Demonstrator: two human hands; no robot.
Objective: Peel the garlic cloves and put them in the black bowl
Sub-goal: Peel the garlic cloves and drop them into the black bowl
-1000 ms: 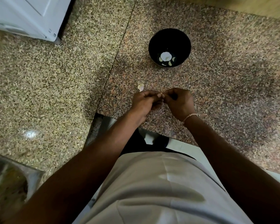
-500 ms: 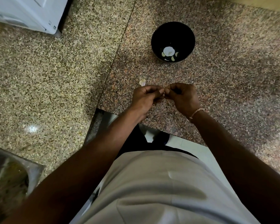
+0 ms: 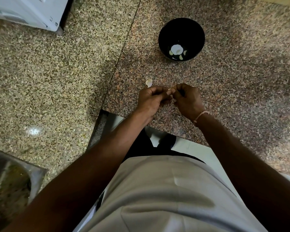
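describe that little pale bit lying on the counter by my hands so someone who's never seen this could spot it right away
Start at the black bowl on the reddish granite counter, then come toward the hands. Just beyond the left hand lies a small pale garlic piece, alone on the stone. Unlike the cloves in the bowl, it sits loose on the counter, untouched by either hand.
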